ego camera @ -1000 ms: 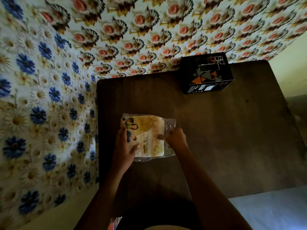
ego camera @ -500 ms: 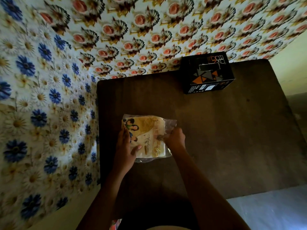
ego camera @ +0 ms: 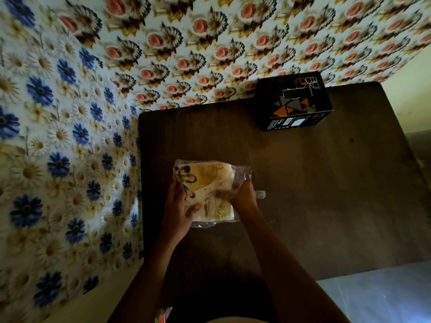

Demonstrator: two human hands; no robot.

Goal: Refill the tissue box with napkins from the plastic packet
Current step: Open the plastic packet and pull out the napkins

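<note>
The plastic packet of napkins [ego camera: 210,183], clear film with a yellow printed label, lies flat on the dark wooden table [ego camera: 303,194] near its left side. My left hand [ego camera: 178,206] holds the packet's left edge, thumb on top. My right hand [ego camera: 242,197] grips the crumpled clear film at the packet's right end; its fingers are blurred. The black tissue box [ego camera: 295,101], with orange and grey triangles and a slot in its top, stands at the table's far edge, well beyond both hands.
Floral-patterned walls close in on the table's left and far sides. A pale floor [ego camera: 384,292] shows at the lower right past the table's near edge.
The right hand's fingers have shifted on the packet's right end, pulling the clear film so a flap now sticks out to the right. The left hand stays put.
</note>
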